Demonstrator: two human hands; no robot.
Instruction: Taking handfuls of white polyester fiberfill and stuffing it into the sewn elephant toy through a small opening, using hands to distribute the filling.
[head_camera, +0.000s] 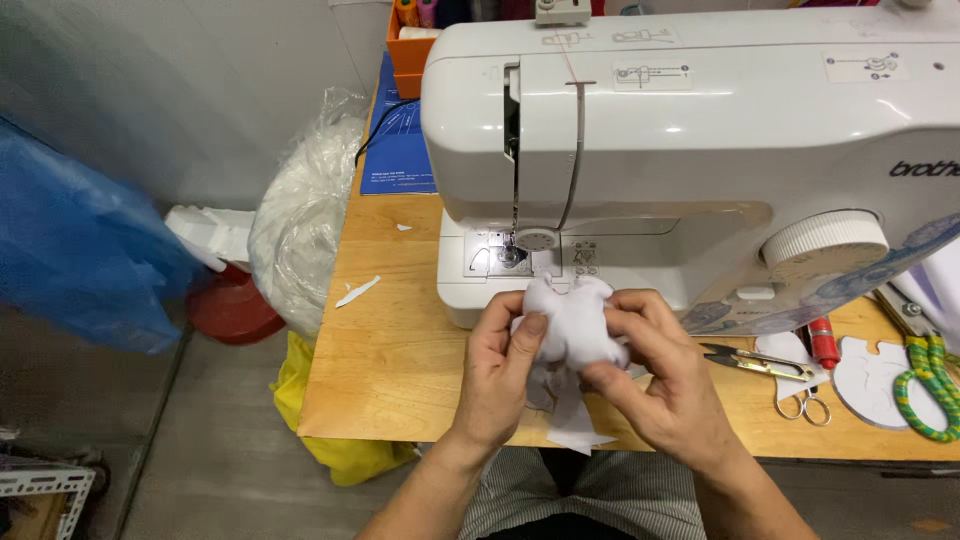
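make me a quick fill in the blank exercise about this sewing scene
1. Both hands, the left hand and the right hand, hold a piece of ____ fabric.
2. The fabric is held just in front of a white sewing ____.
3. On the wooden table, the large scissors have ____ handles.
4. The bag at far left is ____.

Missing words: white; machine; green; blue

Sewing machine (700, 150) close behind, bare tabletop (390, 350) leftward
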